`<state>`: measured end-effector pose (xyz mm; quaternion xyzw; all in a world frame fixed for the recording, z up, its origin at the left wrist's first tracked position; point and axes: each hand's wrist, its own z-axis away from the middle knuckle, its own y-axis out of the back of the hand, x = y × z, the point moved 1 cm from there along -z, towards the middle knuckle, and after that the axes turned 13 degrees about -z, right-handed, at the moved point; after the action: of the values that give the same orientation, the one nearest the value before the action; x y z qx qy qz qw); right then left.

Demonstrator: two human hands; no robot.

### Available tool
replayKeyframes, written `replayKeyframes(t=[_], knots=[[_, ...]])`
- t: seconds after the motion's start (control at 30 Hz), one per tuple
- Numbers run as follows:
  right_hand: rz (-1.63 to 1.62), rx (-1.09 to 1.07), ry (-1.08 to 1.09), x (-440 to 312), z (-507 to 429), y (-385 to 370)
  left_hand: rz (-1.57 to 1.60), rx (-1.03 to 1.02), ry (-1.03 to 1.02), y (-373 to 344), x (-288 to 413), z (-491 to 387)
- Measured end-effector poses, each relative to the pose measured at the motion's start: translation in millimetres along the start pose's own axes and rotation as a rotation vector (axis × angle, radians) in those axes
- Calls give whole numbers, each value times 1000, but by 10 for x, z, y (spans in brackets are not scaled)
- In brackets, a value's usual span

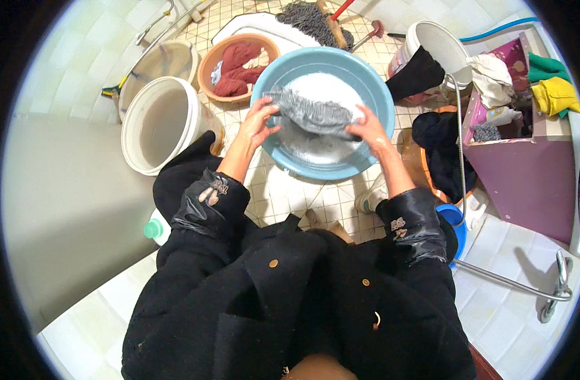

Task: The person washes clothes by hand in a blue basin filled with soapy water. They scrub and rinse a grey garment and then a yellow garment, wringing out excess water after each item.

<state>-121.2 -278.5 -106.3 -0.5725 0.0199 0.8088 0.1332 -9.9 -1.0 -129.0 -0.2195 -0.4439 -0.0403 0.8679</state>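
Stretched between my two hands is a wet grey ribbed cloth [313, 112], held over a light-blue plastic basin [385, 99]. My left hand [260, 121] grips the cloth's left end near the basin's left rim. At the other end, my right hand [367, 127] pinches it above the right side of the basin. White suds [325, 88] cover much of the water beneath. Part of the cloth looks blurred, and its underside is hidden.
An orange-brown basin [271, 42] with dark-red cloth [235, 71] stands at the back left. A white bucket [191, 118] of cloudy water is on the left. To the right are a black garment [446, 152], a metal shower hose [460, 142] and a purple cabinet [522, 185].
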Motion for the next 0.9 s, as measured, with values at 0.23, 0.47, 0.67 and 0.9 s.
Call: replayKeyframes(t=[0.23, 0.47, 0.67, 0.9], knots=[[492, -253, -98, 1179, 845, -823, -52, 449, 294, 881, -1146, 345], [898, -494, 380, 1329, 1381, -1296, -780, 745, 273, 1524, -1694, 279], [648, -246, 397, 1222, 1410, -1190, -348, 221, 573, 324, -1509, 630], [492, -539, 409, 1141, 1686, -1560, 235, 227, 369, 436, -1392, 314]])
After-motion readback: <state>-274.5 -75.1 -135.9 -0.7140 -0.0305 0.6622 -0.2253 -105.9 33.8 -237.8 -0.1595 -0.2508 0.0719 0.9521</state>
